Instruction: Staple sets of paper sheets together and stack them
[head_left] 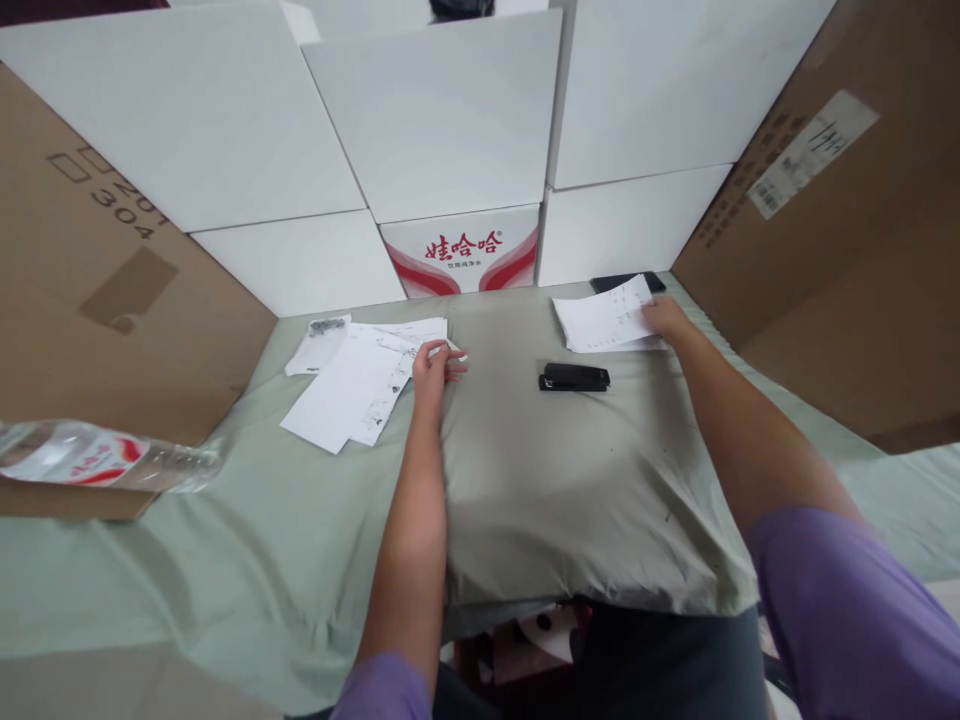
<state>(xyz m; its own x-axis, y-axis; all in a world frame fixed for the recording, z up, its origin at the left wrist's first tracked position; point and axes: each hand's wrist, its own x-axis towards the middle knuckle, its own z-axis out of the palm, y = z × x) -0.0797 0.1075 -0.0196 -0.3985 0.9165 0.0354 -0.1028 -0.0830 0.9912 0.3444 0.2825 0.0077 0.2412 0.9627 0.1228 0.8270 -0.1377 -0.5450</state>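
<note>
Our left hand [433, 365] pinching the edge of the paper stack [360, 385] on the green cloth [525, 470], our right hand [667, 318] flat on a printed sheet [604, 315], fingertips hidden, black stapler [574, 377] between them, water bottle [97, 458] cut off at left.

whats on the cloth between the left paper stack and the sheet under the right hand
In the head view, a black stapler lies on the green cloth between the paper stack and the sheet; otherwise bare cloth.
</note>
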